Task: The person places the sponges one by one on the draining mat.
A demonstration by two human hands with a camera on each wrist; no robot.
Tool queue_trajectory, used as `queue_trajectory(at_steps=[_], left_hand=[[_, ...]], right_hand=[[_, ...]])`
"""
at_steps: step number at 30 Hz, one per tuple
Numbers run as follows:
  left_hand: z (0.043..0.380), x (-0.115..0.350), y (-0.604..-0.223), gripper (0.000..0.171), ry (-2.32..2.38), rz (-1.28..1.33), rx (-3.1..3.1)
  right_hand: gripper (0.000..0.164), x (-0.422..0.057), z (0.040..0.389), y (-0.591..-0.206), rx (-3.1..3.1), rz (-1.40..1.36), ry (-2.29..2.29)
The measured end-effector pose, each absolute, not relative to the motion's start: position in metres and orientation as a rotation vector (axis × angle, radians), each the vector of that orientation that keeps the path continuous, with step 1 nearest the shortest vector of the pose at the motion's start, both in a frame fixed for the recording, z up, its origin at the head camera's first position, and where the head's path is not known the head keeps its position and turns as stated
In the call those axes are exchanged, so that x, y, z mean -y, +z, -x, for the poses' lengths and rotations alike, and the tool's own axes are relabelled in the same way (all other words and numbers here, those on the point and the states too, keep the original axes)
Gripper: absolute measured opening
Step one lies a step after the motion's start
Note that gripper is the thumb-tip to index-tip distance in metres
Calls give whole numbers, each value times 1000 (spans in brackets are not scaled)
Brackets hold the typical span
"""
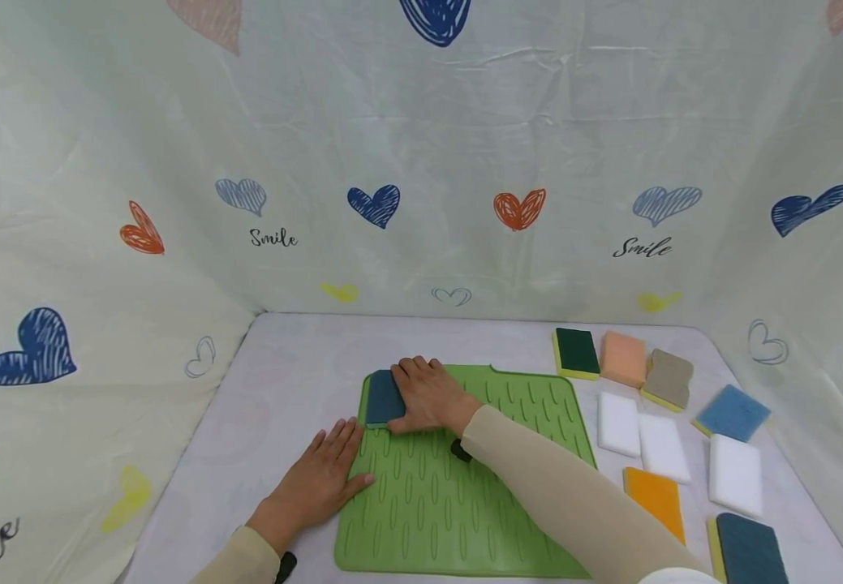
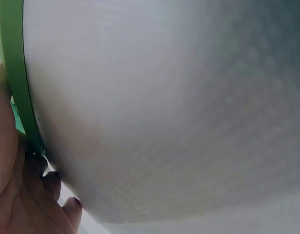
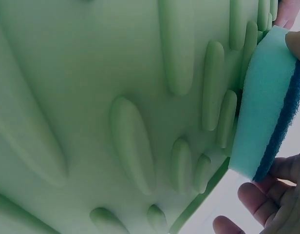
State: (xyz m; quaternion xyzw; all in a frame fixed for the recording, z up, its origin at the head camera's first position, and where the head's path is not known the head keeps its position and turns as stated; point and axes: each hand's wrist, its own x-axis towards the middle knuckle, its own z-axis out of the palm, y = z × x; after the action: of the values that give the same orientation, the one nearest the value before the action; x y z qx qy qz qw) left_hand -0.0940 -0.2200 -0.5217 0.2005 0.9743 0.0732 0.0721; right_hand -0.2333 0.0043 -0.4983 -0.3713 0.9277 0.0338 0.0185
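Observation:
A green ridged drying mat (image 1: 450, 519) lies on the white-covered table. At its far left corner sits a sponge (image 1: 384, 397) with a dark blue scouring face up and a turquoise foam body (image 3: 264, 102). My right hand (image 1: 432, 397) holds that sponge from its right side, thumb at the near edge and fingers at the far edge, as the right wrist view shows. My left hand (image 1: 322, 474) lies with straight fingers along the mat's left edge, its thumb over the mat. In the left wrist view the mat's green edge (image 2: 16, 73) runs beside the left hand's fingers.
On the right of the mat are several sponges: dark green (image 1: 577, 354), peach (image 1: 623, 358), grey-brown (image 1: 668, 379), blue (image 1: 733, 412), orange (image 1: 656, 499) and dark teal (image 1: 751, 551). White foam blocks (image 1: 618, 424) lie among them. A heart-printed sheet (image 1: 450, 146) hangs behind the table.

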Motion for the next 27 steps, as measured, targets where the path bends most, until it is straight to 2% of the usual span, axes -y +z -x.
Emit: queue_trajectory(at_steps=[6,11,20,27], left_hand=[[94,220,-522,81,239,-607,-2926],[95,221,-525,82,212,-588,-2915],[93,222,-526,82,253,-561,-2904],[92,221,-522,82,262,-552,-2894]], right_hand=[[107,-11,233,-491,-2885,1164,57],[104,-37,236,-472,-2948,1202,7],[94,-127,256,-462,-3072,1245,29],[83,-214,272,-454,-3139,1116,182]])
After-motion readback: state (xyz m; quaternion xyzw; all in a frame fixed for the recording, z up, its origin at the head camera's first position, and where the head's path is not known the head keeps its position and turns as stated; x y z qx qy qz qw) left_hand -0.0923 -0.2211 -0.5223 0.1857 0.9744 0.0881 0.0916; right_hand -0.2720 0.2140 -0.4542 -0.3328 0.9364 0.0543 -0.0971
